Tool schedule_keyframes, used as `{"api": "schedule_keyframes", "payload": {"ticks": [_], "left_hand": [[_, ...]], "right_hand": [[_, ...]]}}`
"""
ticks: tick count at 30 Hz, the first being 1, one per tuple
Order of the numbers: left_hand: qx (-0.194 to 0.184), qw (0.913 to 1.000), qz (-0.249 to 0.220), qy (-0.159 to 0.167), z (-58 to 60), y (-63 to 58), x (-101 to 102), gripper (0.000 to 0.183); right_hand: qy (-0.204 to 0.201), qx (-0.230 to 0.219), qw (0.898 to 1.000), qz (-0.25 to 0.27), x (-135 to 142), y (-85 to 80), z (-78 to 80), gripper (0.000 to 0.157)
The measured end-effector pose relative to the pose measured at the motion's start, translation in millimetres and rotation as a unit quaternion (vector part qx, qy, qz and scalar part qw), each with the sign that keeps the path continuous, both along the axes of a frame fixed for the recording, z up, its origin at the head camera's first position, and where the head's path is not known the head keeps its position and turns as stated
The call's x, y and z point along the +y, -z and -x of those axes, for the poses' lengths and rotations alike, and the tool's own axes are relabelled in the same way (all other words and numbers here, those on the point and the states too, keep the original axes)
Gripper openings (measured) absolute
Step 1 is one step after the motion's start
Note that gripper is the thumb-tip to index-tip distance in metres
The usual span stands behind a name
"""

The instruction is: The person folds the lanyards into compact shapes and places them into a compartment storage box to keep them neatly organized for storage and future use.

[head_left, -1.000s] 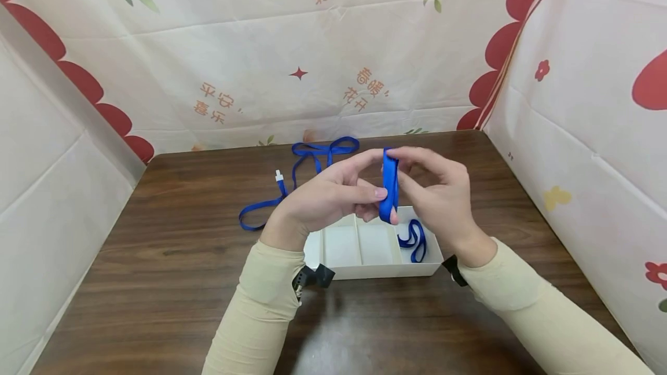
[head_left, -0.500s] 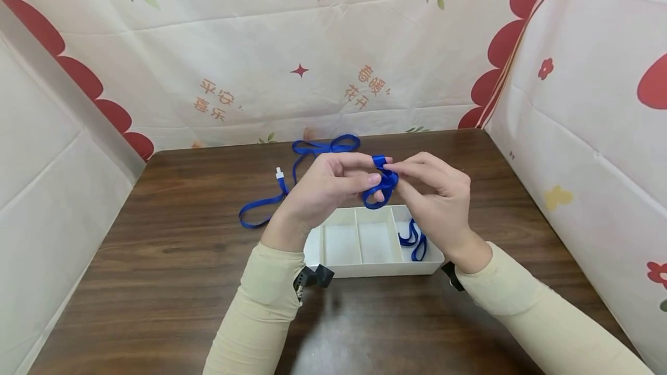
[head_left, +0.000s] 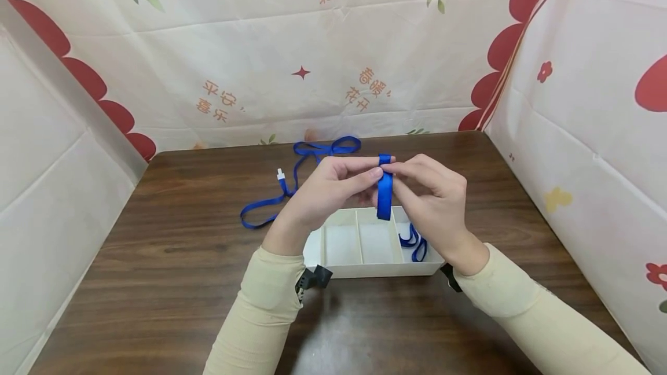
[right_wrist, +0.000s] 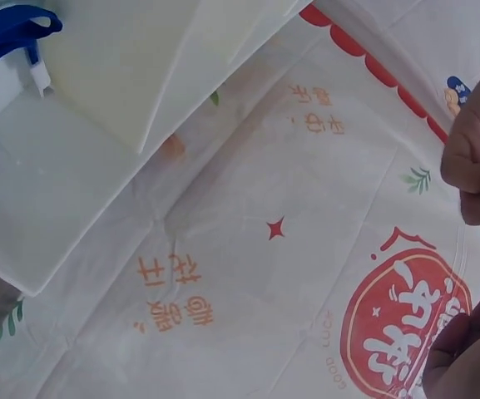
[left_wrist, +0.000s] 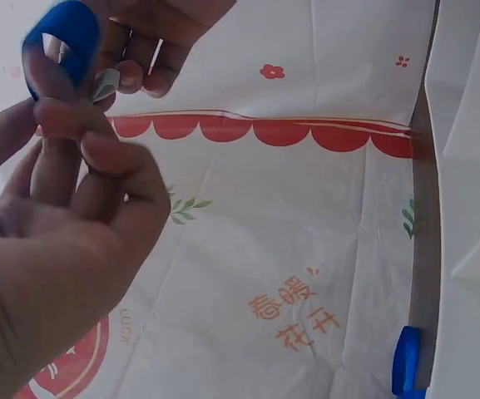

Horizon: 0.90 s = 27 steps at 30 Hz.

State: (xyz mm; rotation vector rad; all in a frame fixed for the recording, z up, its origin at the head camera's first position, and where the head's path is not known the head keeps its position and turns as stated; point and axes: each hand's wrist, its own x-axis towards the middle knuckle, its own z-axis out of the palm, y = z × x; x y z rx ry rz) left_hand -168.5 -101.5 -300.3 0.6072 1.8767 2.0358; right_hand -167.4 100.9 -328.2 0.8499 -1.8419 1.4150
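Aligning layers of the looped blue fabric strap (head_left: 384, 197) likely needs gentle, even tension from the left hand (head_left: 324, 192) and right hand (head_left: 439, 201) pinching it.

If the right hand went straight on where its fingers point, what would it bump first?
The blue strap, it seems: the right hand is right up against it. Just past that would come the left hand, though depth is hard to judge.

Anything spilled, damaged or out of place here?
Nothing looks spilled or damaged. Only the loose blue lanyard looks untidy: it sprawls on the table outside the white tray, unlike the wound ribbon between left hand and right hand.
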Motion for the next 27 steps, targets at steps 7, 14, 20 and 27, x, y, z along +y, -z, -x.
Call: {"api": "schedule_keyframes", "payload": {"ticks": [7, 14, 20, 27], "left_hand": [[0.033, 0.9985, 0.006, -0.043, -0.2, 10.8, -2, 0.023], [0.066, 0.9966, -0.035, 0.034, -6.7, 3.4, -8, 0.023], [0.088, 0.9849, -0.141, -0.049, -4.6, -2.9, -10, 0.03], [0.105, 0.9711, -0.19, -0.1, -0.3, -0.3, -8, 0.043]], "right_hand": [[0.079, -0.011, 0.997, -0.014, 5, -2.4, 7.4, 0.021], [0.106, -0.003, 0.989, -0.103, 18, 1.6, 19.2, 0.02], [0.059, -0.006, 0.987, -0.15, 20, 8.4, 18.1, 0.019], [0.021, -0.048, 0.988, -0.142, 16, 4.6, 7.1, 0.024]]}}
